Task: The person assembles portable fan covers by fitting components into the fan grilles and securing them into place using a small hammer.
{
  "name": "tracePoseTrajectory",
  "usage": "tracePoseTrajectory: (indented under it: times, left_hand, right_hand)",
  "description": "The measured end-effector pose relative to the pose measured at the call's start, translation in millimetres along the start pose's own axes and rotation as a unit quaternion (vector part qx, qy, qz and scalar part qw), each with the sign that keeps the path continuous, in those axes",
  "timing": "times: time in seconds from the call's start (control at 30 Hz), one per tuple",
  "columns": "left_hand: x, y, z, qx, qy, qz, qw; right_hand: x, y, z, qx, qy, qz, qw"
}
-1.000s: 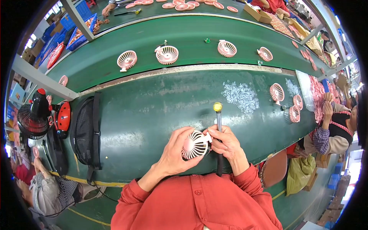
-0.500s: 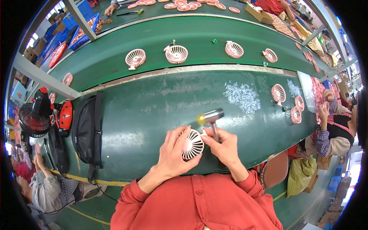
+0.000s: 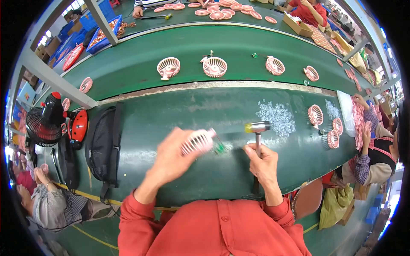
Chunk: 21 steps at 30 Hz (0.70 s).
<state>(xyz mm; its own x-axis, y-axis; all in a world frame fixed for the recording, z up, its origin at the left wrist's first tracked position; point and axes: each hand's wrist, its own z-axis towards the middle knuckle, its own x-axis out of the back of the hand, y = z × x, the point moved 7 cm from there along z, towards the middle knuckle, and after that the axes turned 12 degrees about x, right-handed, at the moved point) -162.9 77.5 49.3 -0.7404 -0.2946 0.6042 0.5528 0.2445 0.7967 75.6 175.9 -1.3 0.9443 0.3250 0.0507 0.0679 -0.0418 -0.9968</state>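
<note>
My left hand (image 3: pixel 167 157), smeared by motion, grips a pink slatted fan housing (image 3: pixel 197 143) tilted on its side above the green worktable (image 3: pixel 141 141). A thin wire with a small green part (image 3: pixel 220 148) hangs from the housing. Closed around the handle of a small hammer (image 3: pixel 258 127) is my right hand (image 3: pixel 265 165). The hammer's head, yellow at one end and dark at the other, points away from me. A gap separates the two hands.
Small clear rings (image 3: pixel 276 118) lie in a pile to the right, near several pink housings (image 3: pixel 315 115). More housings (image 3: pixel 215 67) rest on the green conveyor belt (image 3: pixel 243 45) beyond. At left are a black bag (image 3: pixel 102 145) and a black fan (image 3: pixel 44 123). Co-workers sit at both sides.
My left hand has drawn the fan housing left, away from my right hand, and turned it sideways. The hammer has shifted right. The whole view has moved slightly.
</note>
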Motion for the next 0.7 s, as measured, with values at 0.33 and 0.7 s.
tracePoseTrajectory:
  times: [0.33,0.7]
  left_hand:
    - [92.8,-42.8,108.2,-0.135,0.305,0.232,0.914]
    - [-67.5,-27.0,207.2,-0.200,0.103,0.194,0.955]
  right_hand:
    - [22.7,-25.2,-25.6,0.197,0.119,0.005,0.973]
    - [-23.4,5.8,-30.2,0.051,-0.021,-0.042,0.998]
